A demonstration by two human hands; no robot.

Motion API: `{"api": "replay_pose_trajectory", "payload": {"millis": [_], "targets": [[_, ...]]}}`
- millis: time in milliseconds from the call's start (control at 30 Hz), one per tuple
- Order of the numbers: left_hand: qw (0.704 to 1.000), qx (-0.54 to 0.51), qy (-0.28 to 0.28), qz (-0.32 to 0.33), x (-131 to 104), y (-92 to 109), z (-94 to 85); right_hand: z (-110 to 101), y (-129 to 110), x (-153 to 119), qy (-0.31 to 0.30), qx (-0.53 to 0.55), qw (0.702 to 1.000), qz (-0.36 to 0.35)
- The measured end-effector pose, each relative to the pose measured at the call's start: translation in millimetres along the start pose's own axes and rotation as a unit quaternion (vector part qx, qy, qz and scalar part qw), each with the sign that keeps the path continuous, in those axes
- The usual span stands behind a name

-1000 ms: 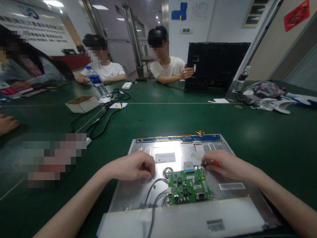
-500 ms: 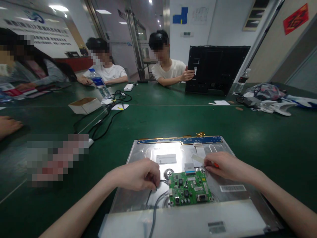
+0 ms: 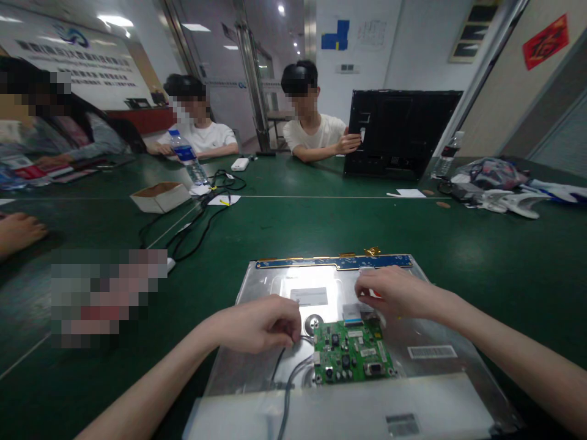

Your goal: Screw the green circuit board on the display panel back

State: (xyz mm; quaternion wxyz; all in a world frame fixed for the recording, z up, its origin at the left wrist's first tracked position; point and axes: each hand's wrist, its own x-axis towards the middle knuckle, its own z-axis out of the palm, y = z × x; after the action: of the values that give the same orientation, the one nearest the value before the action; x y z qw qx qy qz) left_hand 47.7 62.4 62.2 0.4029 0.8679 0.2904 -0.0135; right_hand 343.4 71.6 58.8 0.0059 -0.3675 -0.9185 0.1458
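Note:
A metal display panel (image 3: 257, 299) lies face down on the green table, with a blue circuit strip (image 3: 302, 263) along its far edge. On it sits a green circuit board (image 3: 353, 351), joined by a flat white ribbon. My left hand (image 3: 268, 321) is closed in a pinch around a thin dark cable, left of the board. Grey cable (image 3: 287, 397) runs down from the board toward me. Above the board's right side, my right hand (image 3: 389, 293) has its fingers closed; a small orange-red bit shows between them, but the rest of that item is hidden.
Beyond the panel are an open box (image 3: 160, 198), black cables (image 3: 206, 223), a water bottle (image 3: 186, 156) and a white paper. A person at the far side holds a black monitor (image 3: 398, 134). At left, another person's hand (image 3: 21, 232) rests on the table.
My right hand has moved left and away from me over the ribbon; the pale strip seen at its fingertips is now hidden. My left hand has barely shifted.

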Motion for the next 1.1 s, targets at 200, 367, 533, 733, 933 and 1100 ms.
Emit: {"api": "replay_pose_trajectory", "payload": {"millis": [200, 367, 533, 733, 933, 1100], "targets": [[0.984, 0.03, 0.173, -0.039, 17.1, -14.2, 9.1, -6.6, -27.6, 48.3, -0.012, -0.032, 0.999, -0.041], [0.963, 0.081, 0.256, -0.036, 27.1, -18.9, 23.2, -1.6, -35.3, 70.3, -0.006, -0.042, 0.998, -0.051], [0.957, 0.102, 0.27, -0.033, 30.9, -22.1, 26.3, 7.4, -36.6, 77.4, -0.012, -0.043, 0.998, -0.053], [0.954, 0.116, 0.275, -0.033, 31.0, -25.3, 24.8, 5.0, -32.6, 68.9, 0.016, -0.04, 0.998, -0.043], [0.954, 0.123, 0.273, -0.008, 19.8, -16.5, 14.7, 6.8, -17.3, 20.6, 0.084, -0.068, 0.994, -0.022], [0.978, 0.068, 0.19, 0.049, 10.4, 0.8, 10.1, 20.0, -12.8, -39.8, 0.064, -0.114, 0.99, -0.049]]}}
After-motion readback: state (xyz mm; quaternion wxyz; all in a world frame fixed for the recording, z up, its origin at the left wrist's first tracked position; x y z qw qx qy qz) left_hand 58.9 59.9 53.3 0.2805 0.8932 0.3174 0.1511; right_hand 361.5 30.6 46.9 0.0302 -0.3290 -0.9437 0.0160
